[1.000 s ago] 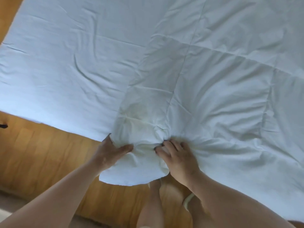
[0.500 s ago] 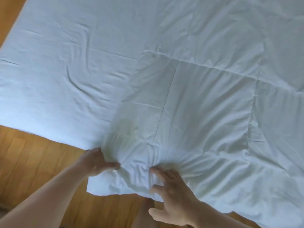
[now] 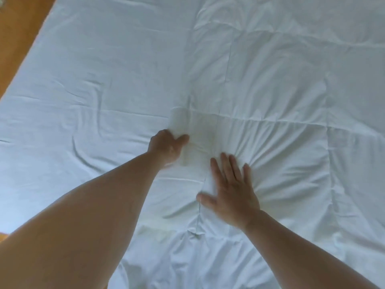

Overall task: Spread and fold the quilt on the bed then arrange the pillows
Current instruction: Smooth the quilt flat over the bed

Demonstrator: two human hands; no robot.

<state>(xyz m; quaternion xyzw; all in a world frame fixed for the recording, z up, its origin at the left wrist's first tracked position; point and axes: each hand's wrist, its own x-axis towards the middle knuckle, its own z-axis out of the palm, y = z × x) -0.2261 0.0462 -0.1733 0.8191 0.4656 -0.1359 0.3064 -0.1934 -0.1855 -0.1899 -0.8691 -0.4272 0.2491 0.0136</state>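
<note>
1. Head view, looking down over the bed: white quilt (image 3: 275,86) lay across the right and near part of the mattress, stitched into large panels.
2. Quilt's left edge ran from the top centre down toward the middle of the frame; left of it the pale bed sheet (image 3: 89,65) lay bare, with a few long wrinkles.
3. Left hand (image 3: 166,146) was at that edge of the quilt. Thumb lay on top of the fabric, fingers curled out of sight at the border, so it gripped the quilt's edge. A small ridge of cloth stood up just above the hand.
4. Right hand (image 3: 231,190) lay palm down on the quilt, just right of the left hand and nearer the body. Fingers were straight and spread, thumb out to the left, holding nothing and pressing flat.
5. Fine creases fanned out through the fabric to the right of the right hand's fingers.
6. Both forearms were bare, reaching in from the bottom corners of the frame.
7. Wooden floor (image 3: 18,38) showed as a strip beyond the bed's upper left edge.
</note>
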